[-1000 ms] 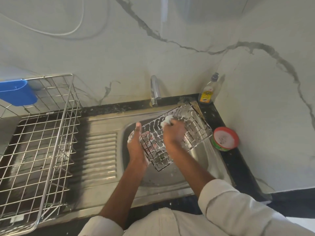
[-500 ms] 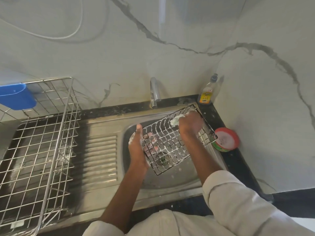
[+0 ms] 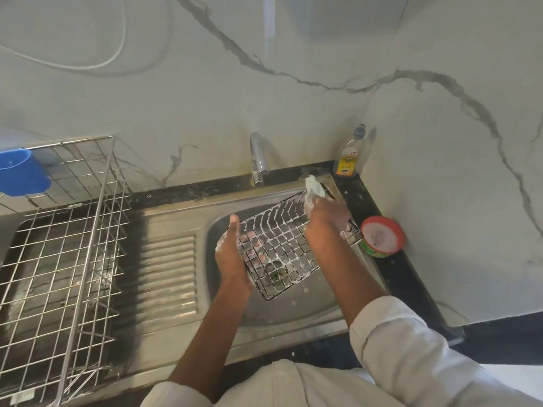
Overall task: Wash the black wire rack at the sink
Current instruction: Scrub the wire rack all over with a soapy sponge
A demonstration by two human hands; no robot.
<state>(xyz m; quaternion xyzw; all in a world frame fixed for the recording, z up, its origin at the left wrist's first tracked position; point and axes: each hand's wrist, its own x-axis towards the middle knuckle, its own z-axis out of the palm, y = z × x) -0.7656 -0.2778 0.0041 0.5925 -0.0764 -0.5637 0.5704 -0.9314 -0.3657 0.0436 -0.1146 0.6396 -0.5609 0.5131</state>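
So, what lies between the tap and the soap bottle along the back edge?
In the head view, the stretch between the tap and the soap bottle is bare black counter edge; only the foamy scrubber in the right hand rises just in front.

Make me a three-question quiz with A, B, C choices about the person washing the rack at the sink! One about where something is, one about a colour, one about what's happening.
1. Where is the soap bottle?
A. In the back corner of the counter, right of the tap
B. Inside the big drying basket
C. Down in the sink bowl

2. What colour is the cup hooked on the drying basket?
A. Red
B. Blue
C. Yellow

3. What is happening to the wire rack?
A. It lies flat on the counter, untouched
B. It hangs on the wall
C. It is held tilted over the sink, covered in foam

Answers:
1 A, the bottle stands against the wall where the counter turns.
2 B, the cup at the far left is plainly blue.
3 C, the left hand grips its edge while the right hand holds a foamy scrubber at its top.
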